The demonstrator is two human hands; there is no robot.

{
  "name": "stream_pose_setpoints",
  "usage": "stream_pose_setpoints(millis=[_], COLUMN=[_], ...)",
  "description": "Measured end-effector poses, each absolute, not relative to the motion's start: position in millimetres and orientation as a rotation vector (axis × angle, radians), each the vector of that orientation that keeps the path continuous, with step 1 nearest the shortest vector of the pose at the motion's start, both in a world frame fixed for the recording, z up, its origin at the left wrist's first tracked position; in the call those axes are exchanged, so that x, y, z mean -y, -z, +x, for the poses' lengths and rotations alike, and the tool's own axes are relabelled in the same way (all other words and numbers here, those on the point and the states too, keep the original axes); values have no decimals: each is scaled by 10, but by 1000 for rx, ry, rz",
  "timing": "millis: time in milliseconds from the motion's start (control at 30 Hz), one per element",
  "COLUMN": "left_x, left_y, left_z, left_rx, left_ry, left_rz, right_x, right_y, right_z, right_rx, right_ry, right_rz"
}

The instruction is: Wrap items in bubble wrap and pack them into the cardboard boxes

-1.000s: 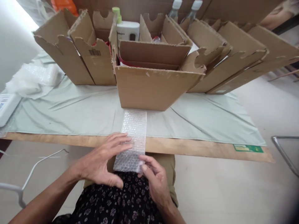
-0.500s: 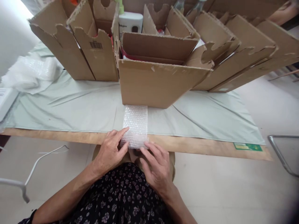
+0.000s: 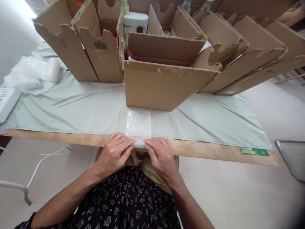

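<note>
A strip of bubble wrap [image 3: 138, 124] lies flat on the cloth, its near end over the table's front edge. That near end is folded or rolled into a narrow band between my hands. My left hand [image 3: 116, 149] pinches its left corner with thumb and fingers. At the right corner, my right hand [image 3: 160, 154] grips the same band, thumb below and fingers on top. Whether anything lies inside the fold is hidden.
A cardboard file box [image 3: 164, 86] stands just beyond the wrap, with more cardboard boxes [image 3: 100, 60] behind it. Crumpled bubble wrap [image 3: 35, 73] and a white box [image 3: 8, 103] sit at left. A white pump bottle [image 3: 135, 22] shows at the back. A metal frame [image 3: 286, 159] stands at right.
Both hands have closed on the near end of the bubble wrap, which is now folded into a band. The strip's far end has drawn slightly away from the box.
</note>
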State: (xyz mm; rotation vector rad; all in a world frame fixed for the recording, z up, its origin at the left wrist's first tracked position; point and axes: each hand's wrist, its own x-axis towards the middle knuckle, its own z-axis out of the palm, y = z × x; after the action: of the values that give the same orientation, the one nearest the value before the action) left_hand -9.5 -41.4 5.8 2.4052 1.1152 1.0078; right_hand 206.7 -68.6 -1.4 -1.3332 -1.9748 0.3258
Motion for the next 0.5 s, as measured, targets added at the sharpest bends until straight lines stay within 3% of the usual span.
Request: stream_pose_setpoints(millis=[200,500], left_x=[227,104], left_y=[-24,41], left_z=[-6,45], left_rx=[-1281,-1399], left_ry=[-1035,-1012], left_rz=[2333,2411], right_x=[554,585], right_y=[115,69], right_z=[2161,2127], right_rx=[1878,2031], right_ry=[-301,101], right_rz=[-1404,-1376])
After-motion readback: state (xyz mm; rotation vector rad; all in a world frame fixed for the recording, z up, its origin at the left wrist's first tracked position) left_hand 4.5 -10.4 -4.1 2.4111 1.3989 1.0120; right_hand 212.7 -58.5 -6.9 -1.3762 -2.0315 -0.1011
